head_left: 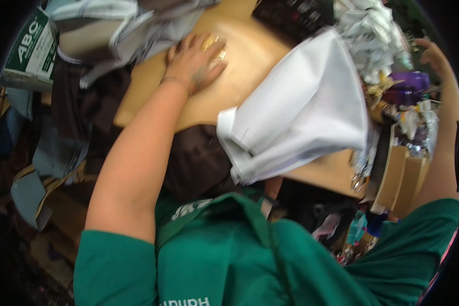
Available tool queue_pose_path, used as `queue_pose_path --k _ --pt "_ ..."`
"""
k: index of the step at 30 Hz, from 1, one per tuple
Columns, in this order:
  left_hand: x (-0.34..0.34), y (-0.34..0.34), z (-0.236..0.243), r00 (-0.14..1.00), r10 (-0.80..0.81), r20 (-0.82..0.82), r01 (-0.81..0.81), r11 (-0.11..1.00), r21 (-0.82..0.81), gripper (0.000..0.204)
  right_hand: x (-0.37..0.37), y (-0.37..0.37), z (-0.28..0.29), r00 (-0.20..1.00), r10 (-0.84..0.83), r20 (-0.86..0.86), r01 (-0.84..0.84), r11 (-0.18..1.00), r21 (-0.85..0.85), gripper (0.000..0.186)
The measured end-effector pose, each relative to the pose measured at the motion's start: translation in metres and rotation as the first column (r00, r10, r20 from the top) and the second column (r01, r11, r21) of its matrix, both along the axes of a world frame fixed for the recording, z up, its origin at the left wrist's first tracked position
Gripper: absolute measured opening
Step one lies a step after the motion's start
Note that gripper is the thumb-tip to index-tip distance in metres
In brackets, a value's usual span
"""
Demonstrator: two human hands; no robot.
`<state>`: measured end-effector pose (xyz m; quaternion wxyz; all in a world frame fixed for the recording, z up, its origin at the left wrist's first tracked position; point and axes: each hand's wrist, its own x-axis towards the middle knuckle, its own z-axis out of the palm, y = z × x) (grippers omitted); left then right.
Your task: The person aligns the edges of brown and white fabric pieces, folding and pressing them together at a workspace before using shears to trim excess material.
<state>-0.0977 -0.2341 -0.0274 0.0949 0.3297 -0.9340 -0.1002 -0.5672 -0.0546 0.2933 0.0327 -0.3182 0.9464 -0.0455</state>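
My left hand (195, 60) lies palm down on the tan table (268, 43), fingers spread over a small yellow-and-clear shiny thing (221, 53). What that thing is, I cannot make out. At the far right my right hand (436, 56) is raised, its fingers apart and slightly curled, with nothing visible in them. A white piece of cloth (311, 97) with a stitched edge is spread between my two arms, partly over the table's near edge, touched by neither hand. Dark brown cloth (196, 158) hangs between the table and my green apron.
Grey and white cloth pieces (97, 30) are heaped at the back left beside a green-and-white box (33, 51). White scraps (372, 35), a purple container (410, 86) and cardboard (400, 173) crowd the right side. A dark box (296, 18) stands at the back.
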Motion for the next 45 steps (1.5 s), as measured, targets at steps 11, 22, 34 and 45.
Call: queue_pose_path --k 11,22,34,45 --pt "0.001 -0.001 0.011 1.000 0.010 -0.025 -0.007 0.995 0.102 0.050 0.026 -0.023 -0.009 0.999 -0.005 -0.054 0.017 0.974 0.225 0.069" --pt "0.003 -0.001 0.006 0.999 0.011 -0.031 -0.008 0.996 0.094 0.050 0.008 -0.029 -0.022 0.995 -0.095 0.006 0.091 0.966 0.243 0.056" --pt "0.002 -0.001 0.007 0.999 0.007 -0.031 -0.004 0.996 0.093 0.049 0.030 -0.027 -0.016 0.994 -0.106 0.034 0.097 0.975 0.202 0.043" --pt "0.002 -0.002 0.000 0.997 -0.002 -0.073 0.007 0.998 0.066 0.049 0.019 -0.028 -0.023 0.995 -0.060 0.074 0.034 0.951 0.308 0.025"
